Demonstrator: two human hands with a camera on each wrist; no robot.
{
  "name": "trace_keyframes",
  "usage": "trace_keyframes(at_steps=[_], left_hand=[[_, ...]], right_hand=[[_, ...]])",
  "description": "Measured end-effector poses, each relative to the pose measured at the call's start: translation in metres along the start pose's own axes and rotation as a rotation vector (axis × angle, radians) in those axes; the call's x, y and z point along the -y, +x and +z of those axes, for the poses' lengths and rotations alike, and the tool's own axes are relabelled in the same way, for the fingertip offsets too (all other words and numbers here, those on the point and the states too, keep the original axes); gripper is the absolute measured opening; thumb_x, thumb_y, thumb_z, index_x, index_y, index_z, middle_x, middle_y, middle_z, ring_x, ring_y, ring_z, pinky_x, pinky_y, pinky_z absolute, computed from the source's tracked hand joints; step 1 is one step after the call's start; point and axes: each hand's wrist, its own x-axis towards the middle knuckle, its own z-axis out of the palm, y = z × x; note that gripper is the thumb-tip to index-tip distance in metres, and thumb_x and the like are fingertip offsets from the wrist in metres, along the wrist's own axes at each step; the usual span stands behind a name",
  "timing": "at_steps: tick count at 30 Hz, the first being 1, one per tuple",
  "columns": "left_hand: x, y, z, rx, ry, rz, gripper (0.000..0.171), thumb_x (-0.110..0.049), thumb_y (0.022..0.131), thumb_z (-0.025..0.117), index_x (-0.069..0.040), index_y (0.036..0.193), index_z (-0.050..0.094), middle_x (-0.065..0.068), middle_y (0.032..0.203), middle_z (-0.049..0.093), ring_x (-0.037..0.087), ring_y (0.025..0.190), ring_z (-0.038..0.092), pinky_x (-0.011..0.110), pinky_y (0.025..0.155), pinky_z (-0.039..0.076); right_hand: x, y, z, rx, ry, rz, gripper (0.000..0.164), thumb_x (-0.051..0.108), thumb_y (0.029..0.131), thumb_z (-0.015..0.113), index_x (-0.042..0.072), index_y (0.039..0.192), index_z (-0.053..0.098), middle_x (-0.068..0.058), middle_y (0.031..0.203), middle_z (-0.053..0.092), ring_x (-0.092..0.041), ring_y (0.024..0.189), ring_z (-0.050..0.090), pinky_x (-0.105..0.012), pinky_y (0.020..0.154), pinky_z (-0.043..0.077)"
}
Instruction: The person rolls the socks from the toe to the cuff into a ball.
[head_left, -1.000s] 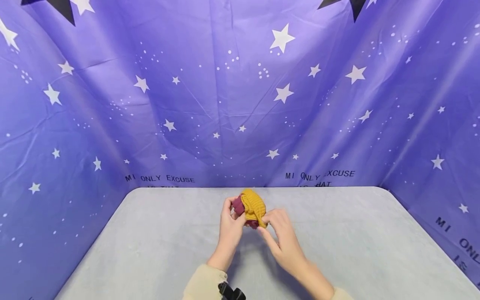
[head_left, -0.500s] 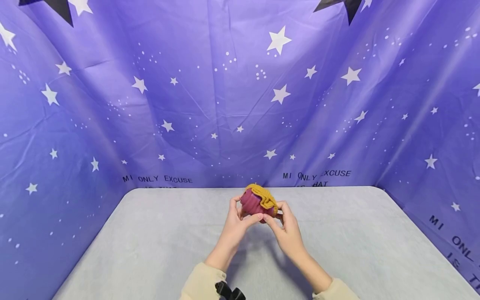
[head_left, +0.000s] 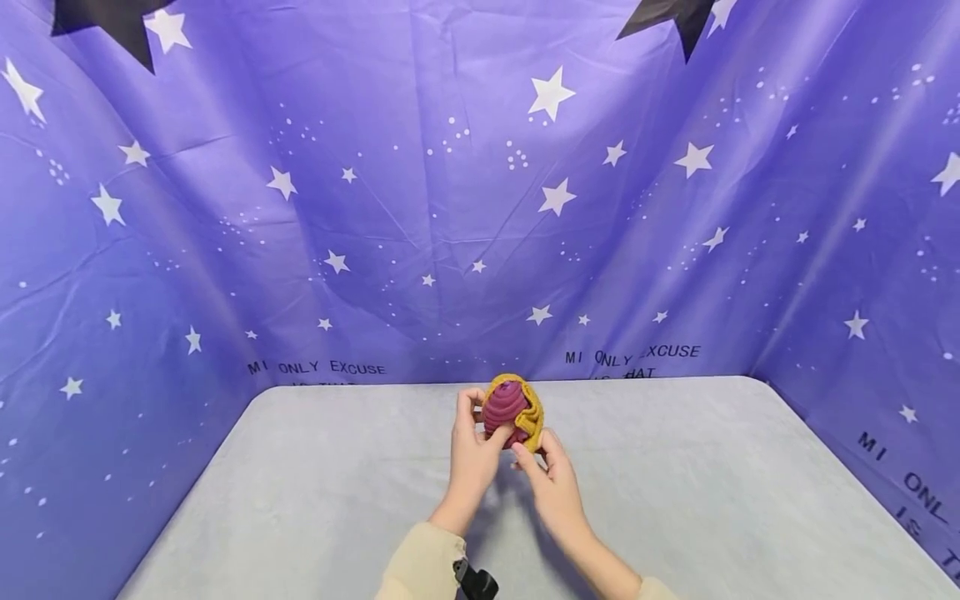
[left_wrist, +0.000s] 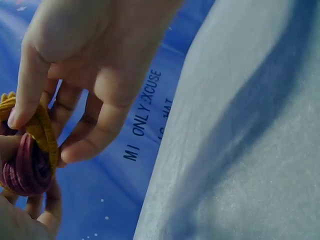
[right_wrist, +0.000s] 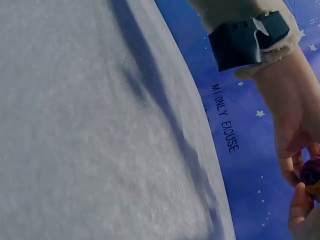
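A rolled-up sock bundle [head_left: 504, 406], maroon with a ribbed mustard cuff [head_left: 534, 417] folded partly round it, is held up over the table between both hands. My left hand [head_left: 472, 454] grips its left side, fingers behind and thumb across the maroon roll. At the lower right, my right hand [head_left: 557, 492] pinches the mustard edge between thumb and fingers. In the left wrist view the maroon coil [left_wrist: 27, 167] shows its layers, with the left thumb on the mustard band. The right wrist view catches only a sliver of the bundle [right_wrist: 311, 172] at its edge.
A pale grey table [head_left: 322, 483] lies beneath the hands. Purple curtain cloth [head_left: 420, 208] with white stars and printed lettering surrounds it at the back and sides. A black camera mount [head_left: 474, 579] sits on the left sleeve [head_left: 423, 562].
The bundle has been turned: mustard covered most of its front a second ago, and now the maroon roll faces up with mustard round its right side. The right hand has shifted slightly down and left.
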Motion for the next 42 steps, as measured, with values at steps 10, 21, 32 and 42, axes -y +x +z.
trace_keyframes(at_steps=[10, 21, 32, 42], left_hand=[[-0.002, 0.001, -0.023, 0.183, -0.027, -0.021, 0.046, -0.003, 0.081, 0.078, -0.008, 0.112, 0.045, 0.007, 0.112, 0.059, 0.013, 0.092, 0.057, 0.024, 0.067, 0.056], [-0.007, 0.005, -0.025, 0.192, 0.015, -0.005, 0.044, -0.006, 0.082, 0.078, -0.008, 0.111, 0.045, 0.004, 0.113, 0.055, 0.013, 0.094, 0.052, 0.022, 0.069, 0.053], [-0.012, 0.000, -0.037, 0.292, -0.071, -0.001, 0.045, -0.002, 0.081, 0.077, -0.004, 0.113, 0.044, 0.003, 0.111, 0.064, 0.008, 0.105, 0.061, 0.035, 0.098, 0.044], [-0.016, 0.005, -0.032, 0.251, -0.090, -0.013, 0.045, 0.003, 0.079, 0.076, -0.003, 0.113, 0.046, -0.005, 0.105, 0.063, 0.010, 0.099, 0.060, 0.030, 0.091, 0.045]], right_hand=[[-0.003, 0.018, -0.030, -0.060, -0.279, -0.200, 0.012, 0.008, 0.099, 0.059, 0.006, 0.104, 0.069, -0.008, 0.105, 0.071, -0.004, 0.083, 0.065, -0.022, 0.070, 0.058], [0.004, 0.026, -0.039, 0.161, 0.009, -0.154, 0.017, 0.005, 0.102, 0.048, -0.004, 0.094, 0.061, 0.001, 0.094, 0.064, -0.004, 0.086, 0.062, -0.023, 0.078, 0.056], [0.012, 0.030, -0.042, 0.135, 0.030, -0.132, 0.017, 0.002, 0.094, 0.063, -0.009, 0.107, 0.063, -0.003, 0.094, 0.070, -0.003, 0.083, 0.067, -0.030, 0.071, 0.061], [0.016, 0.026, -0.046, 0.139, 0.019, -0.204, 0.008, -0.001, 0.092, 0.065, -0.008, 0.094, 0.067, -0.004, 0.100, 0.070, -0.002, 0.088, 0.069, -0.029, 0.073, 0.061]])
